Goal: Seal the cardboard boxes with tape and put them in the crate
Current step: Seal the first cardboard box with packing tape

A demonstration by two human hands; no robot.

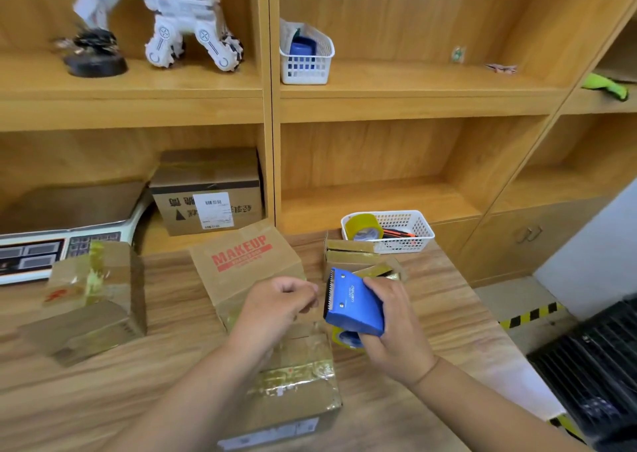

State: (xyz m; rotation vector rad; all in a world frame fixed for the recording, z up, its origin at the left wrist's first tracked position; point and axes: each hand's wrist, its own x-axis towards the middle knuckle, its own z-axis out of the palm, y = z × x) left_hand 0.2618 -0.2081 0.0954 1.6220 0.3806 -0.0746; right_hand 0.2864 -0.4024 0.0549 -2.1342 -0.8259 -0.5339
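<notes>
Wooden shelving fills the background, and in front of it a wood-grain table (448,300) carries the work.

From the head view, the right hand (396,331) is wrapped round the blue tape dispenser (355,305). It is held just above the near box (296,365), with its toothed edge turned left, probably so that tape can be drawn off. The left hand (279,300) hovers at that edge with curled fingers. Whether it pinches a clear tape end I cannot tell.

The near box already wears shiny strips. The MAKEUP box (248,265) lies just beyond it, and they may be one carton. Another taped box (93,300) sits at the left, and a small one (355,258) at the far right beside a white basket (424,234) holding a spare tape roll (363,227).

A black crate (593,365), low at the right, seems to be the destination. No box is visible in it.
</notes>
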